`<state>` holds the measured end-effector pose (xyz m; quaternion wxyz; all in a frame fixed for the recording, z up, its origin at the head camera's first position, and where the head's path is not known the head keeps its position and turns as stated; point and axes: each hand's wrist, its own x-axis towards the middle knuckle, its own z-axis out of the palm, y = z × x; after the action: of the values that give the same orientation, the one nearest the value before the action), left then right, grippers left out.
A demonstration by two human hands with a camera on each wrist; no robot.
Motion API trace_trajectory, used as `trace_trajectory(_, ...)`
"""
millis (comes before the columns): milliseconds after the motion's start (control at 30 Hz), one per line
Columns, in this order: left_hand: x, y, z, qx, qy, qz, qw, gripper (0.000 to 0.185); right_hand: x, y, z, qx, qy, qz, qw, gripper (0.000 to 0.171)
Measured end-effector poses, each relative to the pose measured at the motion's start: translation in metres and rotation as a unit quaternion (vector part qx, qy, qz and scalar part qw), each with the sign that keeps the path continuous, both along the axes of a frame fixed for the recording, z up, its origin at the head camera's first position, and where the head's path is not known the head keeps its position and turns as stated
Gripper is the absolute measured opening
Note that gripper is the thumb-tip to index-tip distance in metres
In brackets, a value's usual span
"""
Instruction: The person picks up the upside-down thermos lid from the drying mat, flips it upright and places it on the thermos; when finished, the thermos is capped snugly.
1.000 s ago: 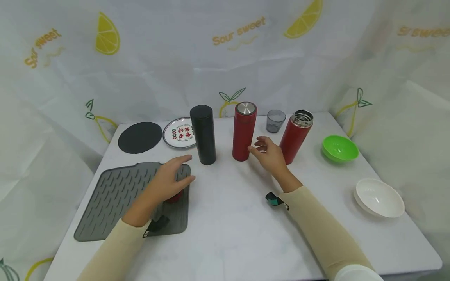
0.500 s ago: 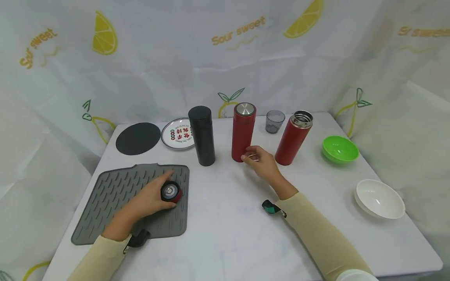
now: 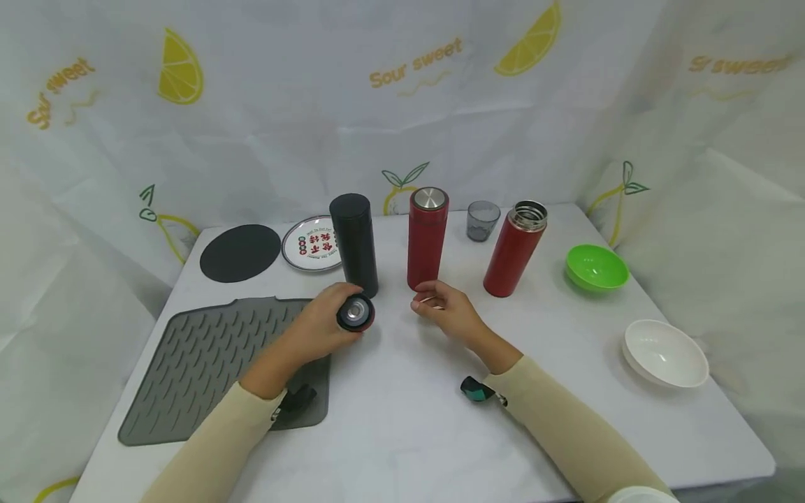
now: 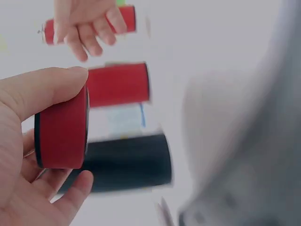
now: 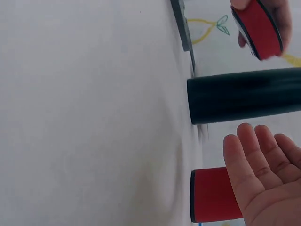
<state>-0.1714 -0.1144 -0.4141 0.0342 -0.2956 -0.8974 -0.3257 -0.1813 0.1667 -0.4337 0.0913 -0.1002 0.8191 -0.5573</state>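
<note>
My left hand (image 3: 314,327) grips a red thermos lid (image 3: 356,312) at its sides, its dark inner face turned up in the head view. The lid is lifted above the right edge of the grey drying mat (image 3: 207,356). Behind it a black thermos (image 3: 355,241) stands upright. My right hand (image 3: 454,316), fingers loosely bent and holding nothing, is close in front of a capped red thermos (image 3: 427,241). To the right, a second red thermos (image 3: 512,255) has no lid and shows its steel mouth. The right wrist view shows the right hand's palm (image 5: 273,188) with extended fingers.
At the back left lie a black round mat (image 3: 240,253) and a printed plate (image 3: 312,244), partly behind the black thermos. A small clear glass (image 3: 482,221) stands between the red thermoses. Along the right side are a green bowl (image 3: 596,268) and a white bowl (image 3: 665,354).
My left hand reached down to the lid on the drying mat, took hold of it and carried it up and right. My right hand drifted slightly left and toward me, away from the lidless thermos.
</note>
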Motion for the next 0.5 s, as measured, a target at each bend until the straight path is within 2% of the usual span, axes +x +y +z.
trace_trajectory(133, -0.004, 0.028, 0.006, -0.003, 0.054, -0.036, 0.9979, 0.068, 0.011, -0.006, 0.004, -0.036, -0.001, 0.041, 0.998, 0.059)
trace_trajectory(233, -0.007, 0.048, 0.008, -0.009, 0.116, -0.07, 0.9908, 0.065, 0.016, -0.01, 0.008, -0.066, -0.003, 0.053, 0.996, 0.062)
trace_trajectory(367, -0.008, 0.071, 0.006, -0.018, 0.195, -0.102, 0.9752, 0.063, 0.018, -0.01, 0.01, -0.081, 0.018, 0.034, 0.996, 0.059)
trace_trajectory(500, -0.008, 0.086, 0.003, -0.026, 0.237, -0.117, 0.9641, 0.067, 0.018, -0.007, 0.009, -0.089, 0.036, -0.003, 0.995, 0.057)
